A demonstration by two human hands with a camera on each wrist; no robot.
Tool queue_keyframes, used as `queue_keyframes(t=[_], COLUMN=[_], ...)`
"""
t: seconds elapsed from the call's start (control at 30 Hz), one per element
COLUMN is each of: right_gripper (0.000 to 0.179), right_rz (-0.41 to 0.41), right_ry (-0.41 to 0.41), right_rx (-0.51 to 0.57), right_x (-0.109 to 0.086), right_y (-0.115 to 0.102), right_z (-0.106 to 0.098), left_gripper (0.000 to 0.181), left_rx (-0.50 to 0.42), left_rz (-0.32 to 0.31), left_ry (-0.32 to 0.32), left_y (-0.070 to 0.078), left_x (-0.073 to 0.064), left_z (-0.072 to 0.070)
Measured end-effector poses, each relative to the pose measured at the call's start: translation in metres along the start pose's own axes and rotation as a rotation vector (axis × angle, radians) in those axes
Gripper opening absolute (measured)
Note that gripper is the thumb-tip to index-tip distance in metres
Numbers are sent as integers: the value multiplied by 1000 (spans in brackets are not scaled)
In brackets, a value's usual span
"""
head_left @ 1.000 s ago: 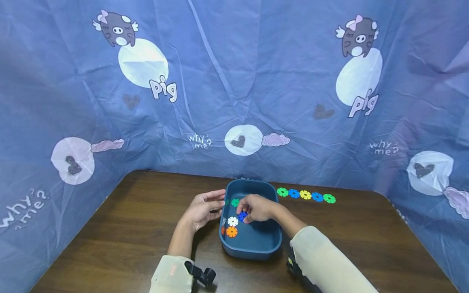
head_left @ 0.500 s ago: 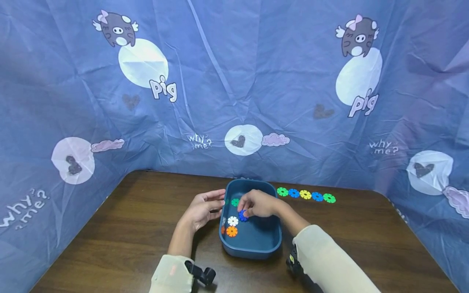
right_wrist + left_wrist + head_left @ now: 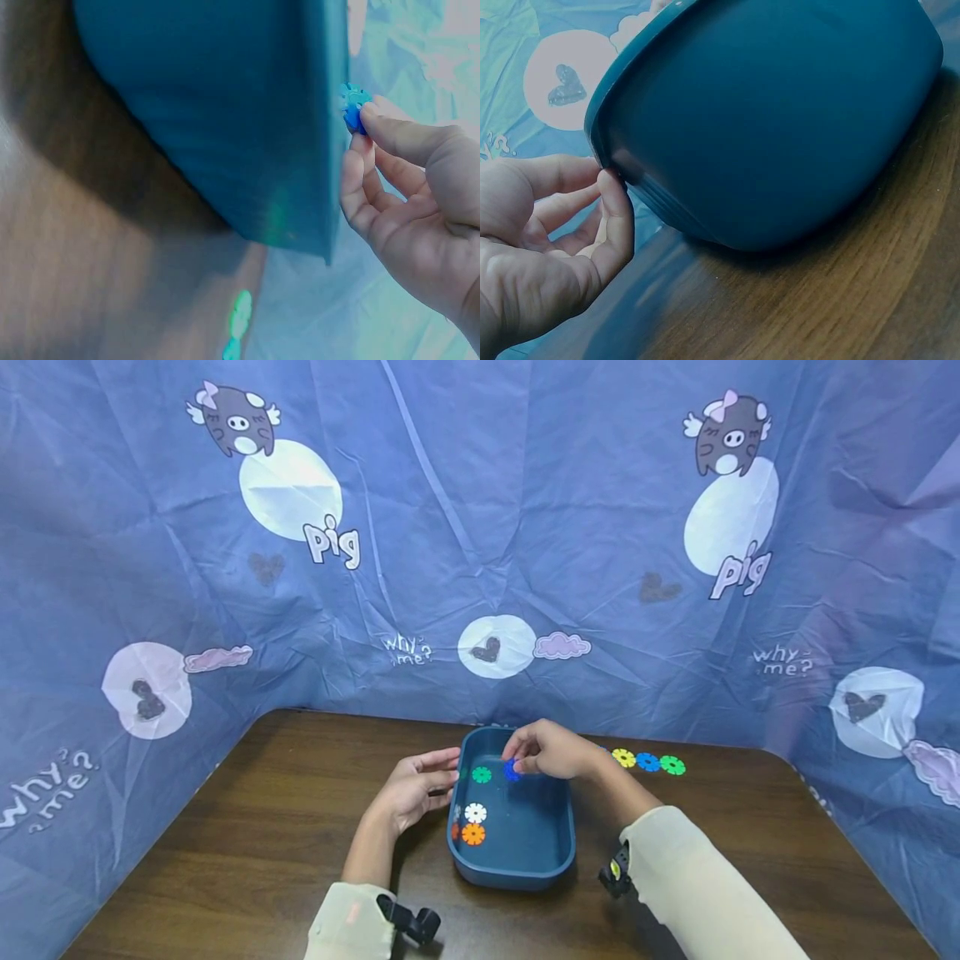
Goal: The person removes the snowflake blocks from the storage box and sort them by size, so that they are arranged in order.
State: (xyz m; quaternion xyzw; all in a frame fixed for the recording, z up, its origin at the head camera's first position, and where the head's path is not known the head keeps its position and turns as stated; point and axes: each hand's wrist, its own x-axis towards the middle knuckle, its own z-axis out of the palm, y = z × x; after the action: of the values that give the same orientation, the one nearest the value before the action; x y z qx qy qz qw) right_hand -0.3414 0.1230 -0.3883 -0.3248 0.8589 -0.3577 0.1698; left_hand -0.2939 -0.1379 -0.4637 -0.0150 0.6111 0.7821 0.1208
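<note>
My right hand [image 3: 558, 750] pinches a blue notched plastic disc [image 3: 512, 770] between thumb and fingertips, over the far part of a dark blue bin [image 3: 514, 877]. The same disc [image 3: 355, 118] shows at the bin's rim in the right wrist view. Inside the bin, along its left side, lie a green disc [image 3: 482, 774], a white disc [image 3: 475, 812] and an orange disc [image 3: 473, 833]. My left hand [image 3: 411, 789] touches the bin's left side from outside. In the left wrist view, its fingertips [image 3: 611, 181] are right at the rim.
On the table [image 3: 247, 835], right of the bin, runs a row with a yellow disc [image 3: 623, 758], a blue disc [image 3: 647, 762] and a green disc [image 3: 672, 765]. My right hand and forearm cover the row's left end. A printed blue cloth [image 3: 615, 527] hangs behind the table.
My right hand has picked up the blue disc from beside the white one and moved it away from me and rightward, now overlapping the row's left end. My left hand stays put.
</note>
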Motion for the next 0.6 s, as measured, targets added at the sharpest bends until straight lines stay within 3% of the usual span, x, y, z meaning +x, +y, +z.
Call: queue_keyframes(t=[0.6], right_gripper=[17], right_rz=[74], right_ry=[170], right_rx=[21], right_x=[-41], right_y=[30], right_z=[-64], left_gripper=[47], left_rx=[17], left_rz=[6], left_ry=[11], left_y=[0], left_x=[-1], left_z=[1])
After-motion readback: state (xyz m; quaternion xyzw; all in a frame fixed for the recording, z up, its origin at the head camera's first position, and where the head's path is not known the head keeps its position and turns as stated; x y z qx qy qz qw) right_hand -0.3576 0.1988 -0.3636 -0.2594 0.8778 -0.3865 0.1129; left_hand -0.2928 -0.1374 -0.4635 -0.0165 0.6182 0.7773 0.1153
